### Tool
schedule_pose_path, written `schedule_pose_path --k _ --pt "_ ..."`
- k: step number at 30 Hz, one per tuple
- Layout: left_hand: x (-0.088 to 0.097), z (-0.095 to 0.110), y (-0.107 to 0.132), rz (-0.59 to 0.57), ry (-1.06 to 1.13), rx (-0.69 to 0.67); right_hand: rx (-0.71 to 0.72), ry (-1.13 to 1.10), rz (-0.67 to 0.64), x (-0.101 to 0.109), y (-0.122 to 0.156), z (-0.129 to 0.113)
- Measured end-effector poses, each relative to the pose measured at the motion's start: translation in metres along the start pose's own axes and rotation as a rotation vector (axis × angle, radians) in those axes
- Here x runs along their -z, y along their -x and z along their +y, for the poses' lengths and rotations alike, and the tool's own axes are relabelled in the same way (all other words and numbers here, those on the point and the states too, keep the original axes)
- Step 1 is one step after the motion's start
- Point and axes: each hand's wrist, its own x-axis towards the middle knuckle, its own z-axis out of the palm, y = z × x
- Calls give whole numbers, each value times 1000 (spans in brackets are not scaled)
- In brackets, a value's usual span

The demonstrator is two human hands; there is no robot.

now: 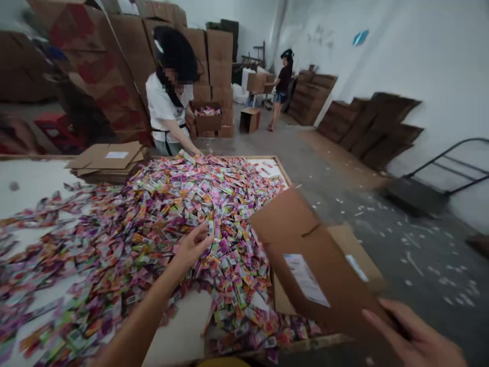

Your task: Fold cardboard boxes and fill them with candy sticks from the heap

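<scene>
My left hand (193,245) is stretched over a heap of small colourful printed packets (160,204). Its fingers are apart and lightly bent, with the tips at the packets; no firm hold on any of them shows. At lower right, my right hand (416,329) grips the near end of a flattened cardboard box (282,219) that carries a white label (306,279). The box is tilted and covers the right side of the heap. Behind it another cardboard piece (353,250) with a white label is partly hidden.
A wood-edged white table (183,326) bears the packets and a stack of flattened boxes (110,158). Across it a person (164,107) reaches into the heap. Farther back stand another person (283,76), carton stacks (219,61) and a trolley (424,193). Scraps litter the floor.
</scene>
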Motion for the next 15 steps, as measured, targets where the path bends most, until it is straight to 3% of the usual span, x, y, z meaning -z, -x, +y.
schedule_pose_path --k 2,4,7,9,11,13,15 --pt "16 24 17 18 15 -164 196 -72 -124 -27 24 -55" --pt "42 30 32 116 8 -260 383 -150 -315 -74 49 -101" --pt "93 -3 48 418 -79 -171 515 -187 -521 -148 79 -139" --pt "126 -45 60 518 -125 -83 450 -201 -542 -187 90 -140" --pt "151 -89 76 496 -152 -45 266 -315 -497 -217 97 -129" --pt "160 -121 94 533 -151 5 51 -474 -449 -238 102 -115" --pt "158 -135 108 605 -114 79 -68 -556 -412 -251 108 -109"
